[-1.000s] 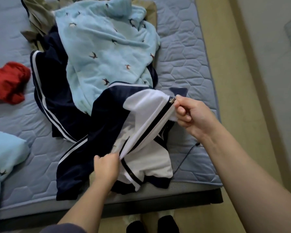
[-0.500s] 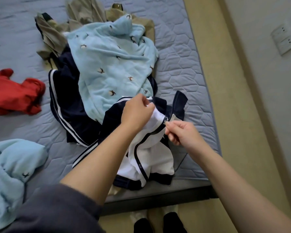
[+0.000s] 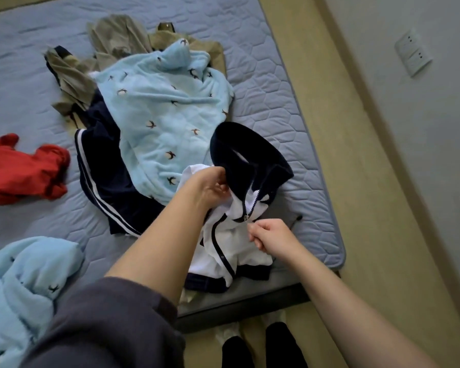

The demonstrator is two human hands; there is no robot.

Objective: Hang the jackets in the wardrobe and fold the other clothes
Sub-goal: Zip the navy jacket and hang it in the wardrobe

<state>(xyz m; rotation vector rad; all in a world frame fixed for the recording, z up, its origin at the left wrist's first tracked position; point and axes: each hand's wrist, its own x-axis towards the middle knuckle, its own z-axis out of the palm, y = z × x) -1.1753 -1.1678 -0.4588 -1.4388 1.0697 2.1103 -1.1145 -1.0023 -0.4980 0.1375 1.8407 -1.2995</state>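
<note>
Both bare forearms stretched forward, left hand (image 3: 210,185) gripping the jacket (image 3: 239,253), right hand (image 3: 270,236) lower, fingers curled, pinching it too

bed (image 3: 276,83): blue quilted | floor (image 3: 329,115): tan | wall (image 3: 422,160): grey w/ socket (image 3: 412,53)

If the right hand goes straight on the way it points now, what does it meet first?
Probably the zipper slider on the white front of the jacket, just beyond the right hand; depth is unclear.
</note>
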